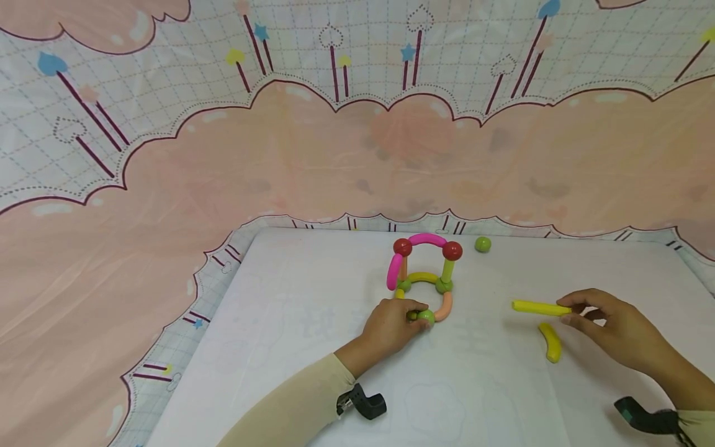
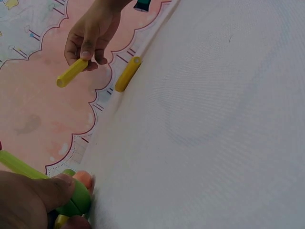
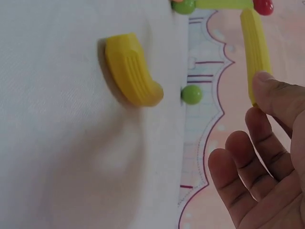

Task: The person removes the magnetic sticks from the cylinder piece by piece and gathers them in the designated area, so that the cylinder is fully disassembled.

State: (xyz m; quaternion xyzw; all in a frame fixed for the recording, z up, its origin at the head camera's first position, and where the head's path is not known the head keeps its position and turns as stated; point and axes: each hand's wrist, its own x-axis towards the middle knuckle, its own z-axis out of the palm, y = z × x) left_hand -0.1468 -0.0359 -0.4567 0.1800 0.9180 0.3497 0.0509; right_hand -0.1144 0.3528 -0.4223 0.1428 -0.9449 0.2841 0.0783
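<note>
A toy frame of coloured rods and balls stands on the white board, with red balls (image 1: 452, 251) and a curved pink rod (image 1: 427, 239) along its top. My left hand (image 1: 393, 323) grips its near corner, thumb against a green ball (image 1: 426, 318). An orange curved rod (image 1: 444, 307) joins that ball on the right. To the right, my right hand (image 1: 611, 323) pinches one end of a straight yellow rod (image 1: 536, 307) between thumb and forefinger, held above the board. In the right wrist view its other fingers are loosely bent, away from the rod (image 3: 256, 47).
A curved yellow rod (image 1: 550, 343) lies on the white board (image 1: 313, 273) just below the right hand's rod. One loose green ball (image 1: 483, 244) sits near the board's far edge. A patterned pink cloth (image 1: 335, 161) spreads beyond and left of the board.
</note>
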